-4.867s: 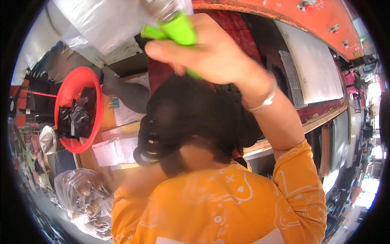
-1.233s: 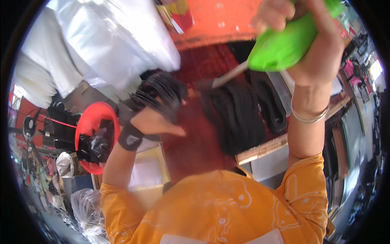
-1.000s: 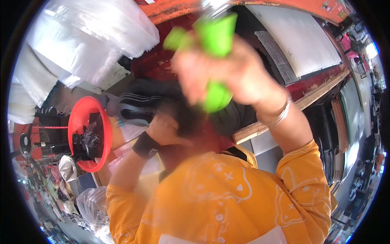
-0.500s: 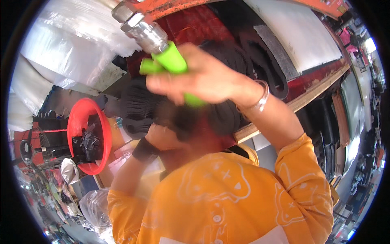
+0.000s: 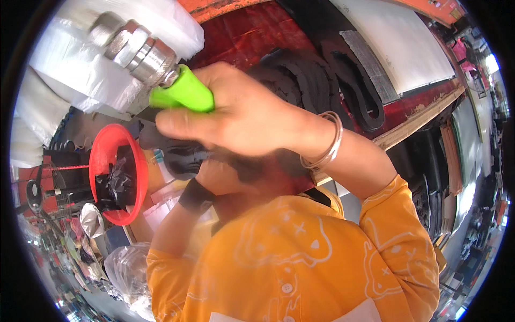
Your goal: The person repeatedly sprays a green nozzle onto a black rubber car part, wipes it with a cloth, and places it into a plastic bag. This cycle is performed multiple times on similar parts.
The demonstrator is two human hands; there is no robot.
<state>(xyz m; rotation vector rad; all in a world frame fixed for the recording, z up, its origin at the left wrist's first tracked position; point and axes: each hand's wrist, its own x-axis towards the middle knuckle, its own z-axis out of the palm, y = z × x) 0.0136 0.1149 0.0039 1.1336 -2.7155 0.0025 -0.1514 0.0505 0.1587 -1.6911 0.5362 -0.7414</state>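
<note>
**Right hand clenched on green-handled tool; left hand low among dark material**

Right hand (image 5: 241, 115) raised high in the head view, fingers wrapped tight around a bright green handle (image 5: 182, 94). The grip is clenched on it. The handle ends at upper left in a silver metal fitting (image 5: 137, 45), ringed and stepped, which lies in front of white plastic sheeting (image 5: 70, 80). A thin metal bangle (image 5: 327, 142) sits on the right wrist; the orange sleeve (image 5: 391, 214) covers the forearm below it.

Left hand (image 5: 220, 174) sits beneath the right one, with a black wristband (image 5: 196, 196) at the wrist. It is blurred and partly hidden by the right hand; it appears closed around a dark object (image 5: 179, 155), but its grip cannot be told for certain.

Behind both hands: black rubber strips (image 5: 332, 70) heaped on a red surface (image 5: 241, 32). To the left, a red round bowl (image 5: 115, 177) stands tilted on edge, with crumpled black material inside. Clear plastic bags (image 5: 126, 268) lie at lower left.
</note>
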